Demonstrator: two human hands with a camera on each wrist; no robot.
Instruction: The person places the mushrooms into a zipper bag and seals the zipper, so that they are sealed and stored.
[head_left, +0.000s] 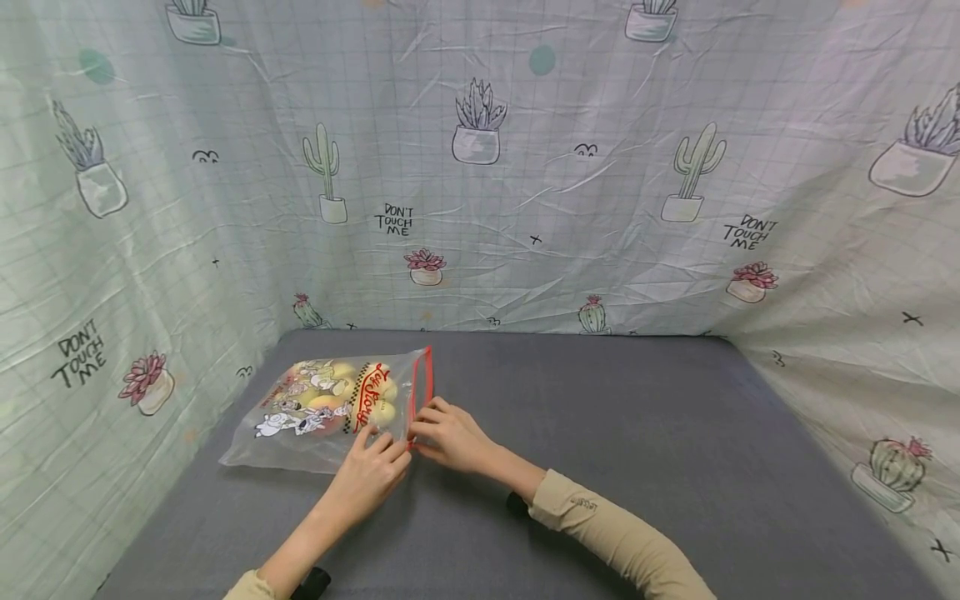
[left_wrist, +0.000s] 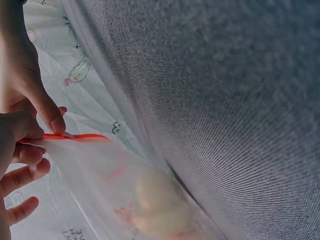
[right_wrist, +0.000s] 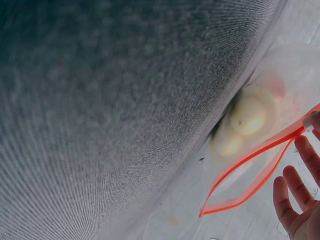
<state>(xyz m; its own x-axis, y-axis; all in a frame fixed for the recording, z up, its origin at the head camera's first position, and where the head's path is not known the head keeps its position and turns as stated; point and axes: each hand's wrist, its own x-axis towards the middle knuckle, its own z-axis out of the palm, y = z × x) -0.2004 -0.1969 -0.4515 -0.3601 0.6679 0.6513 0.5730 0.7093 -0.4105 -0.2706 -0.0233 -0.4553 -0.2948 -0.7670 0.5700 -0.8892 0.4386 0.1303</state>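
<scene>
A clear zip bag printed with red lettering and cartoon figures lies on the left of the table, its mouth toward the right. Inside are several round yellow and reddish fruits. A red zip strip edges the mouth, and its far part gapes in the right wrist view. My left hand pinches the near corner at the strip, other fingers spread apart. Just beside it, my right hand pinches the red strip at a small whitish slider, partly hidden by its fingers.
The dark grey table spreads out to the right of the bag. A pale curtain printed with potted cacti hangs behind it and on both sides. Black wrist straps show under the forearms.
</scene>
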